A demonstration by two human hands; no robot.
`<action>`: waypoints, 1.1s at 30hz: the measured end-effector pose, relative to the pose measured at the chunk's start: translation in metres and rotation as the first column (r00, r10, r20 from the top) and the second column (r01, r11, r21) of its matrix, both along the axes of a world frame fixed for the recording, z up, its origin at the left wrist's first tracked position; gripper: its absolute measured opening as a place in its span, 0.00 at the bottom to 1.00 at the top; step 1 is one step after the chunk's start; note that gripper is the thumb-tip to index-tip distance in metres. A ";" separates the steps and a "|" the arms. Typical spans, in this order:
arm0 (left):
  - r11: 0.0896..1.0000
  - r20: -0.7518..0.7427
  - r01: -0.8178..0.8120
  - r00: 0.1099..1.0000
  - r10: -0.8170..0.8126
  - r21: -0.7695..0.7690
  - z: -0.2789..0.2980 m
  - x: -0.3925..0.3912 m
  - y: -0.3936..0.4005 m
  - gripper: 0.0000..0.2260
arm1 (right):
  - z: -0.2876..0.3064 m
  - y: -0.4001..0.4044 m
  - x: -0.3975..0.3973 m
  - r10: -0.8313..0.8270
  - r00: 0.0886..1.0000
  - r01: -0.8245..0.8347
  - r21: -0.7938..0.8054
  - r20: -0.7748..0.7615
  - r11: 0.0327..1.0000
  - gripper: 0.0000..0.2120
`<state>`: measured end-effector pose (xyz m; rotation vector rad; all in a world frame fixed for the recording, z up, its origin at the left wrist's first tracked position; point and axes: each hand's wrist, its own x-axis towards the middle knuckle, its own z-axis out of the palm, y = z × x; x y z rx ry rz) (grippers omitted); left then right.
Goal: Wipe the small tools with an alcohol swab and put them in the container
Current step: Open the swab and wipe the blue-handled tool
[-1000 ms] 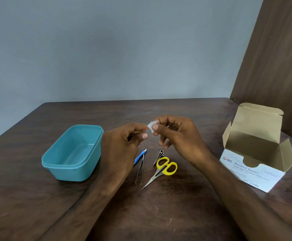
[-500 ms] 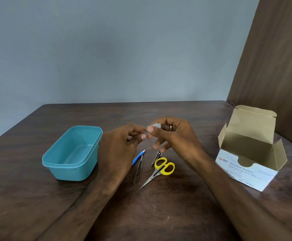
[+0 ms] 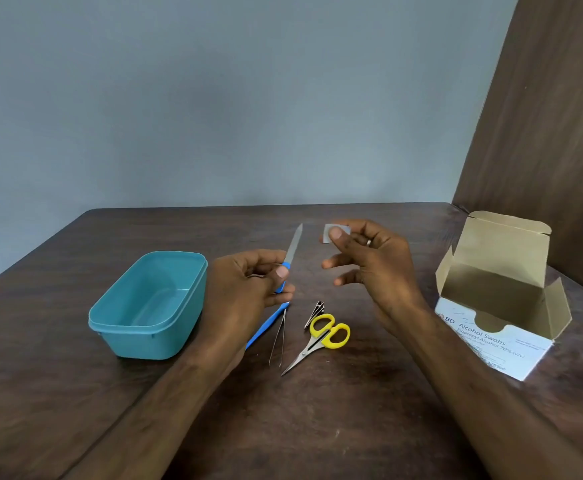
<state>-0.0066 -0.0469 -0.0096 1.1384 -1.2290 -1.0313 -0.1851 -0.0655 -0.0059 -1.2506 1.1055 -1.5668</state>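
A teal container (image 3: 148, 306) stands open on the wooden table (image 3: 318, 427), farthest left of all items. Nothing is visible inside it.

Just right of the container, the left hand (image 3: 245, 292) is raised above the table. Thumb and curled fingers grip the blue handle of a nail file (image 3: 292, 256); its metal blade points up and away from the person.

On the table right of the container, below the left hand, lie four tools close together: a blue-handled tool (image 3: 266, 327) partly hidden by the left wrist, tweezers (image 3: 279, 337), a small folded metal tool (image 3: 315, 312), and yellow-handled scissors (image 3: 319, 341) with the tips pointing toward the person. The folded tool touches the scissor handles.

Further right of the container, the right hand (image 3: 369, 268) is raised level with the file blade but apart from it. Thumb and forefinger pinch a small white swab (image 3: 328, 233); the remaining fingers are loosely spread. The two hands do not touch.

Farthest right from the container, an opened cardboard box (image 3: 498, 299) marked "Alcohol Swabs" sits with its lid flap upright.
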 end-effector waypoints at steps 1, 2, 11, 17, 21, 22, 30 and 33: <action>1.000 -0.062 0.006 0.998 -0.004 0.029 0.002 0.000 0.000 0.08 | 0.000 0.000 0.000 0.012 1.000 -0.012 0.009 -0.019 1.000 0.06; 0.998 -0.105 0.011 0.994 -0.006 0.056 0.003 0.000 0.000 0.09 | -0.001 -0.001 0.001 0.038 0.998 -0.038 0.017 -0.045 0.999 0.05; 0.978 -0.226 0.164 0.965 -0.132 0.129 0.003 -0.001 0.001 0.10 | -0.003 0.004 0.013 0.182 0.966 -0.188 -0.011 -0.183 0.982 0.04; 0.972 -0.240 0.188 0.959 -0.151 0.138 0.003 -0.001 0.001 0.11 | -0.002 0.004 0.012 0.156 0.970 -0.167 -0.044 -0.188 0.985 0.05; 0.969 -0.230 0.201 0.959 -0.165 0.145 0.003 0.000 0.002 0.11 | -0.001 0.005 0.012 0.156 0.964 -0.169 -0.045 -0.215 0.985 0.05; 0.967 -0.229 0.208 0.958 -0.171 0.150 0.003 0.000 0.002 0.11 | -0.001 0.005 0.012 0.134 0.970 -0.148 -0.055 -0.202 0.987 0.04; 0.963 -0.202 0.225 0.960 -0.192 0.150 0.002 0.003 0.000 0.12 | 0.001 0.005 0.010 0.106 0.975 -0.119 -0.056 -0.193 0.991 0.04; 0.953 -0.176 0.266 0.955 -0.240 0.144 0.002 0.003 0.001 0.11 | 0.001 0.003 0.007 0.025 0.993 -0.034 -0.079 -0.114 0.996 0.05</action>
